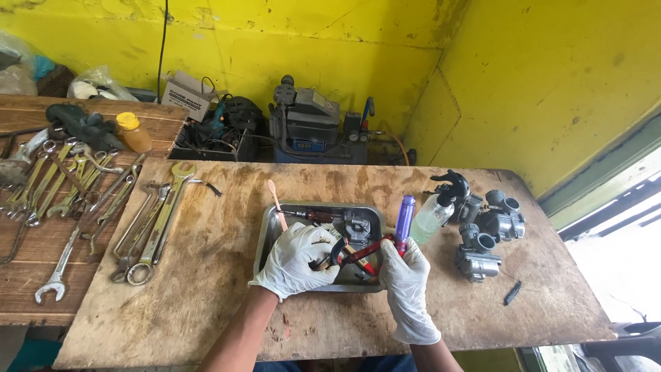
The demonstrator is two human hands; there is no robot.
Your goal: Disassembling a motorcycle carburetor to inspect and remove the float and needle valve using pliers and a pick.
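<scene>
Fingers of the gloved left hand (297, 258) curl around a small dark part over the metal tray (265, 227); the right hand (406, 272) grips a purple-handled screwdriver (403, 219) upright. Both look rigid, light, possibly oily, best pinched firmly by handle.
</scene>
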